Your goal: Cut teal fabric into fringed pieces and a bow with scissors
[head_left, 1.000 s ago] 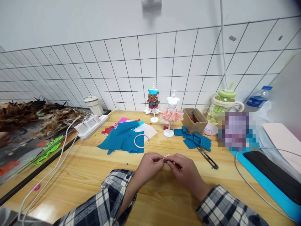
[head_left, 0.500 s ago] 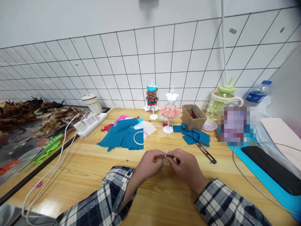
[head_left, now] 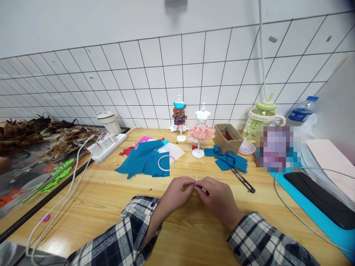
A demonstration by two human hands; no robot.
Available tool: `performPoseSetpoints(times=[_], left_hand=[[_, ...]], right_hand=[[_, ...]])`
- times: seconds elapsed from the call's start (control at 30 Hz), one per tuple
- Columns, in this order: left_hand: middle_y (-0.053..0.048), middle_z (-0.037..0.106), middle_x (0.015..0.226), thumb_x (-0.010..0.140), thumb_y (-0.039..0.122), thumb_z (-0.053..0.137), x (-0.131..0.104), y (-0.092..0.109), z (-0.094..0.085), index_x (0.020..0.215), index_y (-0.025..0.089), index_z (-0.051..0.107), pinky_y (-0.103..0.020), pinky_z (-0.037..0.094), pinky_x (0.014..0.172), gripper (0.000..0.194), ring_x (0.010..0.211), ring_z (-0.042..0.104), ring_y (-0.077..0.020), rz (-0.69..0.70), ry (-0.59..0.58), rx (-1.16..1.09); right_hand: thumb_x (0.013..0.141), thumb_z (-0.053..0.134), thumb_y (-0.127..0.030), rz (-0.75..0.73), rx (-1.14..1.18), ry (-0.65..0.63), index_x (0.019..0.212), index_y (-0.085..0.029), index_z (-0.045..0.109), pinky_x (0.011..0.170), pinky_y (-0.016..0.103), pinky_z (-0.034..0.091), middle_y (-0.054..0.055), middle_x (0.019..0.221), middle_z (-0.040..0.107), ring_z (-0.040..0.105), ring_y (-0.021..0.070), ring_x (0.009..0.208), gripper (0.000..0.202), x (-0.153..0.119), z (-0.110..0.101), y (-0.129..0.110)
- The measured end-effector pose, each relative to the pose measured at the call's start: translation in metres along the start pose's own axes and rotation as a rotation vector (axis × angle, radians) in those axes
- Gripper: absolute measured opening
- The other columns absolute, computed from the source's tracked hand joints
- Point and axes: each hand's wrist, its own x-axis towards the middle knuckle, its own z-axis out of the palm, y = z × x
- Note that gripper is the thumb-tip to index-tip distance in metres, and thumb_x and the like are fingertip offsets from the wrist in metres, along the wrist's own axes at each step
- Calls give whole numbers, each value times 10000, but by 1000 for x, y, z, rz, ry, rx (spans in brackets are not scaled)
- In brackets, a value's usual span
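Over the middle of the wooden table, my left hand (head_left: 179,192) and my right hand (head_left: 215,193) meet fingertip to fingertip. Both are closed in a pinch around a small white strip (head_left: 196,177), whose narrow end sticks up between them; its kind is too small to make out. Beyond the hands stands a small white dress form (head_left: 202,117) wearing a pink pleated skirt (head_left: 202,132). To the left lie teal cloth pieces (head_left: 144,160) with a thin ring (head_left: 166,163) on them. Black thread snips (head_left: 244,181) rest right of my right hand.
Behind is a second dress form (head_left: 179,114) in a brown and blue outfit. A cardboard box (head_left: 229,138), crumpled teal cloth (head_left: 230,159), a pink bowl (head_left: 247,147) and a green-lidded jug (head_left: 262,118) stand right. A power strip (head_left: 108,147) with cables lies left; a black phone (head_left: 318,199) right.
My fingertips have drawn closer together around the small white strip, and my right thumb and finger have shifted slightly left. The other things on the table have stayed put.
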Motion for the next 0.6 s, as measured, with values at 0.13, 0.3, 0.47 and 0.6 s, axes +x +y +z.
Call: performPoseSetpoints(times=[0.13,0.3,0.47,0.6], left_hand=[[-27,758,930,826,159,505,0,0,1,905,200,758,-240,480,801,268,877,672,-173,-48,34,-19],[-39,759,916,865,247,512,0,-6,2,912,181,756,-246,488,783,258,854,674,-179,-59,23,-90],[-47,758,964,844,219,526,-1,-6,2,943,186,762,-259,484,811,258,896,673,-189,-65,8,-27],[-27,763,933,825,169,515,-1,-2,2,915,203,766,-253,484,779,269,868,676,-182,-70,-6,22]], right_hand=[[924,523,-249,25,1,13,927,-222,668,608,239,387,6,824,686,614,134,702,148,0,1,1],[942,516,-276,-12,0,12,1003,-255,670,654,233,397,0,889,705,640,140,782,167,1,-1,6],[938,518,-264,-29,-88,23,959,-256,684,650,247,376,1,853,709,643,153,779,168,-2,0,7],[913,522,-248,40,-78,3,873,-231,668,604,252,356,-2,790,681,614,141,698,152,-1,1,4]])
